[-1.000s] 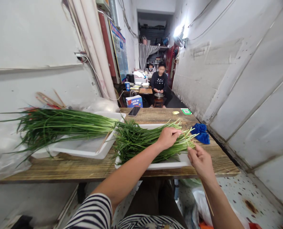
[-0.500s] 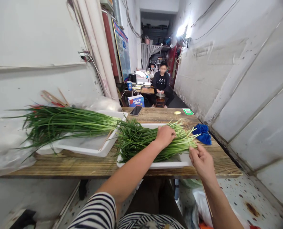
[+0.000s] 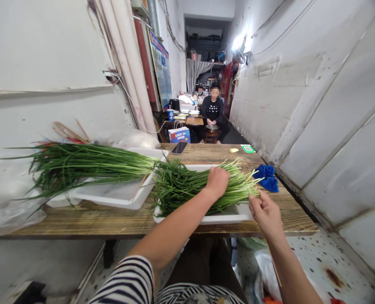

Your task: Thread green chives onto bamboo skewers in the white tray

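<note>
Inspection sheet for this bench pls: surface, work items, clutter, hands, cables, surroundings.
Surface: brown wooden tabletop, grain visible.
Work items: long green leafy stalks in a white plastic tray; at left, a longer green bundle across a second white plastic tray.
Clutter: dark rectangular phone, crumpled blue cloth, green-and-white code card, small pale-yellow lump.
Hands: left hand curled on the stalks, grip hidden; right hand pinching a thin tan strand by the pale stalk ends.
Cables: thin white cable along the left wall; none seen across the tabletop.
Surroundings: seated person in dark clothes at a round metal bowl; another person partly hidden behind.
</note>
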`<act>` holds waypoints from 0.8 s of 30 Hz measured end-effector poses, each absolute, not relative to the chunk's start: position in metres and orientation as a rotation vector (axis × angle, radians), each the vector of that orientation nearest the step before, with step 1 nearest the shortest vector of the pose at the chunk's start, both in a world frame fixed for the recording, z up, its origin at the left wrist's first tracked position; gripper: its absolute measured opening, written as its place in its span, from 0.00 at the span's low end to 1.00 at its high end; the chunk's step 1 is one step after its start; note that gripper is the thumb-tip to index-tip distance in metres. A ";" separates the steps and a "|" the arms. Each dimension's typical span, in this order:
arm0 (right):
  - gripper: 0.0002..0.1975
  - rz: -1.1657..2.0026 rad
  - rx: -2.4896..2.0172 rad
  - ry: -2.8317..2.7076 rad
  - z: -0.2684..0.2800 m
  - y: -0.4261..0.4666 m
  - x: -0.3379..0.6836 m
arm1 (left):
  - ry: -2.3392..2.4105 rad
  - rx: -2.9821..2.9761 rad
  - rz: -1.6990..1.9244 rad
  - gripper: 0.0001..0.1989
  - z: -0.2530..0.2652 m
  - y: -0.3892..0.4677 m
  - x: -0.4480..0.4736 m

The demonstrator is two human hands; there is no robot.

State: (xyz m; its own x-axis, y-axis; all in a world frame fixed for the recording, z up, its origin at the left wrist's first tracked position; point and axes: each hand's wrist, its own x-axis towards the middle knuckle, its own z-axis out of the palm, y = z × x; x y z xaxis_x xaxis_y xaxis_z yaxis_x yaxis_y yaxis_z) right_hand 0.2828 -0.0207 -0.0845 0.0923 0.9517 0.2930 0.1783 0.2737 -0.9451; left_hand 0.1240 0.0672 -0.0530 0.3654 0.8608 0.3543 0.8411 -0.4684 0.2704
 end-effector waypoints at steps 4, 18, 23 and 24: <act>0.15 0.838 -1.168 -1.354 -0.087 -0.020 0.285 | 1.531 2.396 0.883 0.07 -0.055 0.069 0.125; 0.17 0.918 -1.089 -1.332 -0.086 -0.018 0.285 | 1.212 1.760 1.196 0.11 -0.059 0.073 0.130; 0.17 0.945 -1.095 -1.325 -0.086 -0.018 0.285 | 1.203 1.779 1.228 0.11 -0.058 0.071 0.134; 0.17 0.945 -1.099 -1.324 -0.085 -0.018 0.285 | 1.197 1.781 1.237 0.10 -0.058 0.070 0.135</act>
State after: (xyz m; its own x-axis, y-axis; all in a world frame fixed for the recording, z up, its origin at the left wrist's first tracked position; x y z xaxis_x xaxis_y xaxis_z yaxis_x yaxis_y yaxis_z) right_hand 0.2847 -0.0180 -0.0847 0.0507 0.9667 0.2507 0.0771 0.2465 -0.9661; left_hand 0.1350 0.0702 -0.0582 0.1368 0.9291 0.3437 0.3130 -0.3697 0.8748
